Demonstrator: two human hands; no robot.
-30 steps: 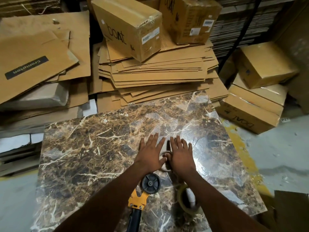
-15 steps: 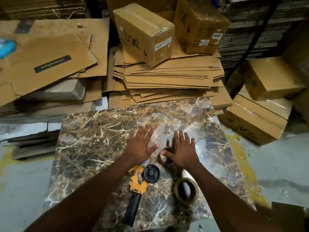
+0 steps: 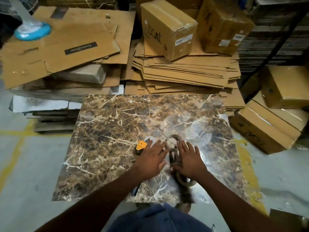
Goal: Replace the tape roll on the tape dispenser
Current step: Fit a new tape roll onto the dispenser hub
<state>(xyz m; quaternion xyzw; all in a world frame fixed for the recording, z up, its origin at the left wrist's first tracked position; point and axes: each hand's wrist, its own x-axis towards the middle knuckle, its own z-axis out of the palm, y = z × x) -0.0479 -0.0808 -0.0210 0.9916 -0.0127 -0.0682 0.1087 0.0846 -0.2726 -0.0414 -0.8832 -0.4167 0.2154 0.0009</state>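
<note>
On the marble tabletop [image 3: 107, 144] lies the tape dispenser [image 3: 141, 145]; its orange head shows by my fingers, while the wheel and most of the handle are hidden. My left hand [image 3: 153, 158] rests flat over it, fingers spread. A small empty tape core [image 3: 173, 140] sits just beyond the fingertips of both hands. My right hand [image 3: 189, 159] is flat on the table next to the left, fingers apart, holding nothing. A fuller tape roll [image 3: 186, 181] lies partly under my right wrist. The hands are motion-blurred.
Stacks of flattened cardboard [image 3: 184, 72] and sealed cartons [image 3: 167, 29] crowd the far side of the table. More boxes [image 3: 267, 128] stand on the floor to the right. A blue fan base [image 3: 32, 31] is at the far left. The grey floor has yellow lines.
The view has pulled back and tilted. Both hands slid toward the table's near edge; my left hand now covers the dispenser's wheel, and my right wrist is over the fuller roll.
</note>
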